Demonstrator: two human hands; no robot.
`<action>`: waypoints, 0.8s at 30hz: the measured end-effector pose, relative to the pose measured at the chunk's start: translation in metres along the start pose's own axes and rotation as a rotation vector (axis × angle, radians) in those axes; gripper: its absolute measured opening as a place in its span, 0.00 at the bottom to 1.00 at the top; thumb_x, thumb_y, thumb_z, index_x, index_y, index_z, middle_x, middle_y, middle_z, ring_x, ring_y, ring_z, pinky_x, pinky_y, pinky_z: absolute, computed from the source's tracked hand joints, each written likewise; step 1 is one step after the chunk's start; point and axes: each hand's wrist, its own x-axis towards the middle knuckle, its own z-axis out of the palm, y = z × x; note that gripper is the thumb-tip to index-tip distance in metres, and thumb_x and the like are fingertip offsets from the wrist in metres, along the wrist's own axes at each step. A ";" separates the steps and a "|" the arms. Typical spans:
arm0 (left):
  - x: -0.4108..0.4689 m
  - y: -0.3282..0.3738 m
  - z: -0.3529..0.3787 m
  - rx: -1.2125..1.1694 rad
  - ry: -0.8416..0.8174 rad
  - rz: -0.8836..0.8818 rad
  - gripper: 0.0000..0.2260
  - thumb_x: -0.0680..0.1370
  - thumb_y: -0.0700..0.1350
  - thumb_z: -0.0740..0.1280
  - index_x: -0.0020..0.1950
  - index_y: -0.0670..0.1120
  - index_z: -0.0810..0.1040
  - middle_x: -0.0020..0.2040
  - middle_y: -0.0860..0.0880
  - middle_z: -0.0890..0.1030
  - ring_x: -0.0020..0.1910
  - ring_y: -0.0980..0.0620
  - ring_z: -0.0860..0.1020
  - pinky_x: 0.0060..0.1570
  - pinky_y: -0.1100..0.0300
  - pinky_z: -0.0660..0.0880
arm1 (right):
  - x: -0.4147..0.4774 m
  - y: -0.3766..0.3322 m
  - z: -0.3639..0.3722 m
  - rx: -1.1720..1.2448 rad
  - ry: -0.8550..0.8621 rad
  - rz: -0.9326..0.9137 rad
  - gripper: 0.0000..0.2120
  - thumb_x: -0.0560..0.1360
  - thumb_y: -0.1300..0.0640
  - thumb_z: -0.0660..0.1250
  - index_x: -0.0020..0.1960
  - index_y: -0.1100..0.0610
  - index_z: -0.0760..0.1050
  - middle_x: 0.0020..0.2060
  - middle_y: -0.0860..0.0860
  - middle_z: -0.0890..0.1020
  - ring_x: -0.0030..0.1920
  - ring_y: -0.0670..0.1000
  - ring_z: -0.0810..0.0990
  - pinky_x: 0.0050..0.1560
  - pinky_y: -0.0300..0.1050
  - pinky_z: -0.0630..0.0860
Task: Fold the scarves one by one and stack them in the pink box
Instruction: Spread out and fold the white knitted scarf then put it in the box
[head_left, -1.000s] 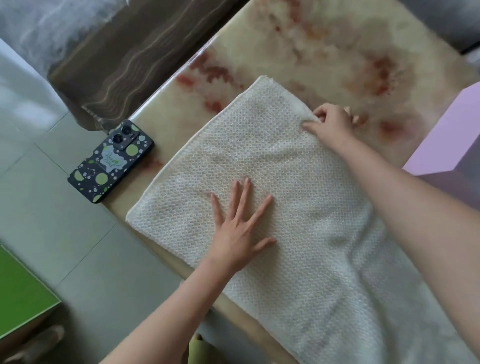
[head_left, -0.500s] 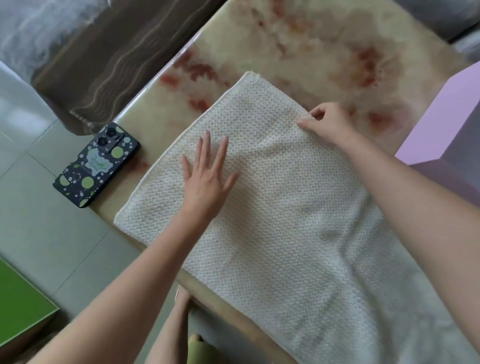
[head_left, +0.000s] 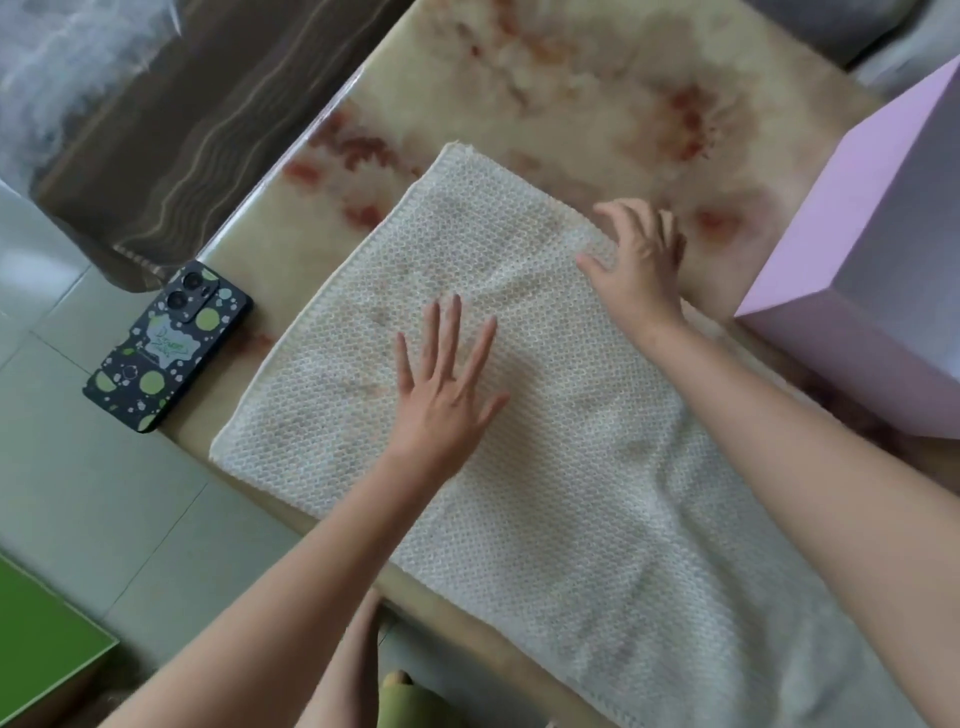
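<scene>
A cream knitted scarf (head_left: 545, 467) lies spread flat across the table, reaching from the far left corner down to the lower right. My left hand (head_left: 447, 395) presses flat on its middle with the fingers spread. My right hand (head_left: 639, 260) rests at the scarf's far edge, its fingers loosely bent and partly blurred. The pink box (head_left: 852, 249) stands at the right edge of the view, just beyond the right hand.
A phone (head_left: 169, 345) in a dark spotted case lies at the table's left edge. The table (head_left: 571, 93) has a cream and red floral top. A brown cloth (head_left: 171, 119) hangs at upper left. Tiled floor and a green surface (head_left: 36, 644) lie below left.
My left hand slid across the scarf, first up and left, then back toward the middle. My right hand let go of the pinched far edge and its fingers loosened.
</scene>
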 end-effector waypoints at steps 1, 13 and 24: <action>-0.015 0.011 0.007 0.000 0.010 0.072 0.31 0.79 0.63 0.49 0.77 0.55 0.41 0.77 0.47 0.34 0.75 0.48 0.33 0.72 0.39 0.37 | -0.018 0.007 -0.006 0.035 -0.022 -0.044 0.23 0.72 0.53 0.70 0.65 0.56 0.71 0.62 0.54 0.72 0.62 0.57 0.67 0.63 0.44 0.58; -0.096 0.094 0.063 0.057 -0.143 0.274 0.36 0.75 0.61 0.58 0.78 0.52 0.48 0.78 0.42 0.43 0.77 0.44 0.40 0.70 0.38 0.41 | -0.187 0.168 -0.077 -0.007 -0.006 0.378 0.23 0.73 0.61 0.70 0.66 0.61 0.71 0.63 0.57 0.73 0.64 0.60 0.69 0.66 0.50 0.60; -0.155 0.123 0.101 -0.013 -0.231 0.676 0.26 0.61 0.62 0.75 0.56 0.58 0.73 0.61 0.51 0.70 0.65 0.49 0.65 0.70 0.46 0.55 | -0.162 0.202 -0.095 -0.012 -0.159 0.519 0.18 0.73 0.53 0.70 0.60 0.59 0.76 0.57 0.58 0.75 0.63 0.59 0.64 0.64 0.49 0.61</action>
